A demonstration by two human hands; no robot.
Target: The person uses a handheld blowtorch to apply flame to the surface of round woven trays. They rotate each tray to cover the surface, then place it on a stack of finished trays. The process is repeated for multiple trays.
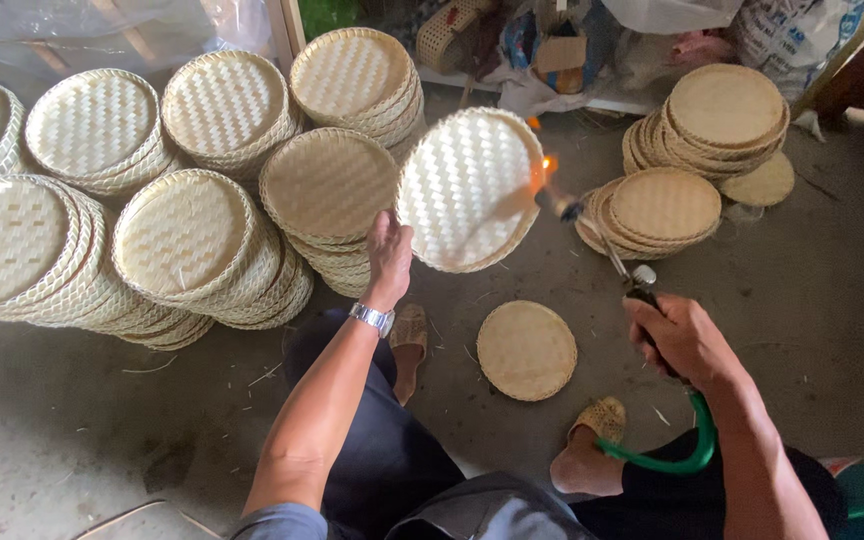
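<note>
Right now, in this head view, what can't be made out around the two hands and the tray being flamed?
- Left hand: fingertips are hidden behind the woven tray, so its grip there is unclear.
- Right hand: the torch handle is covered by the palm.
- Green hose: its far end is cut off by the right edge.
- Flame: small and blurred; whether it touches the rim is unclear.

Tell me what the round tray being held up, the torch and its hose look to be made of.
Round tray: woven bamboo or similar pale strips, matte, going by the plaited pattern. Torch: thin tube, apparently metal, grey and slightly shiny, flame at its tip. Hose: green, smooth and bent, probably rubber or plastic.
</note>
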